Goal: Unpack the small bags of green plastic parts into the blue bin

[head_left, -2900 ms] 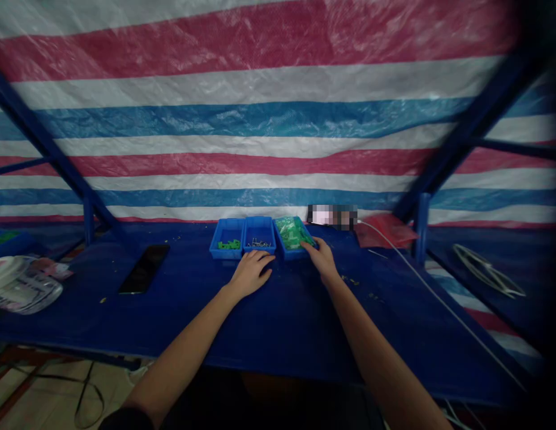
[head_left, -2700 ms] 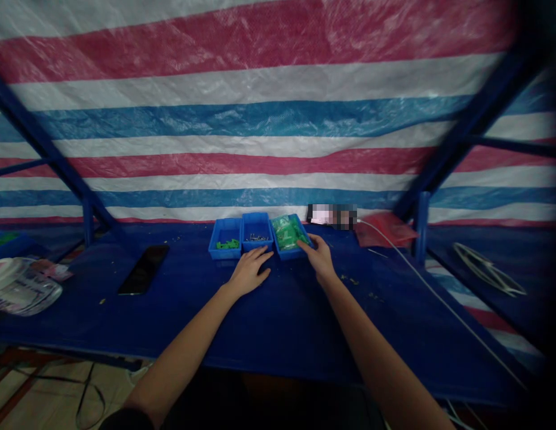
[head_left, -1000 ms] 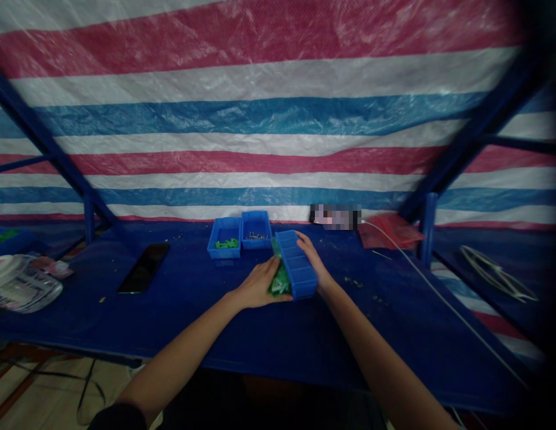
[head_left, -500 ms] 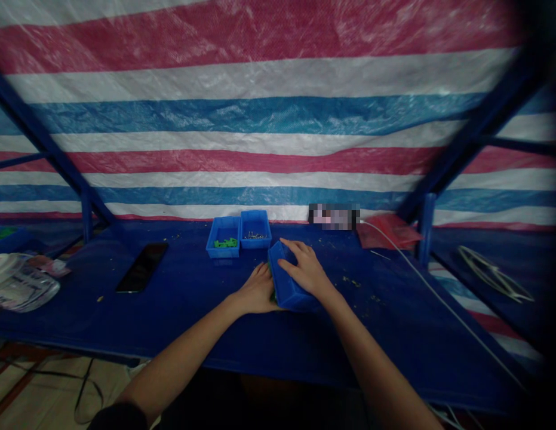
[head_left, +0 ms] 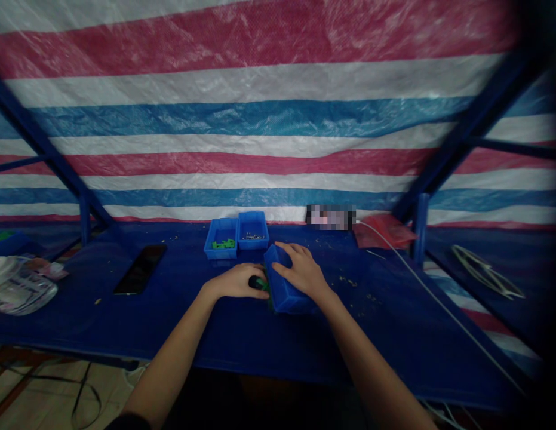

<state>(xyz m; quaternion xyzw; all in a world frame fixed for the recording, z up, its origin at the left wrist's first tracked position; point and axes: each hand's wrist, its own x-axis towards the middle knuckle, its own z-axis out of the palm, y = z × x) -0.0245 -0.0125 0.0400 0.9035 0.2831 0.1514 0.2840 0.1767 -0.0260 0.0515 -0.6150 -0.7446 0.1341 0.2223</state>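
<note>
A blue bin is tilted on its side on the blue table, its opening turned to the left. My right hand grips it from above and behind. Left of the bin, my left hand curls round a green and black object, its thumb near the bin's edge. What this object is cannot be made out. Behind my hands stand two small blue bins, one with green pieces, the other with small metal pieces.
A black phone and a clear jar lie to the left. A red bag and a white cable are on the right. Blue frame posts flank the table; a striped sheet hangs behind.
My left hand has moved left, away from under the tilted bin's edge, and the green and black object now shows in it. My right hand stays on the bin.
</note>
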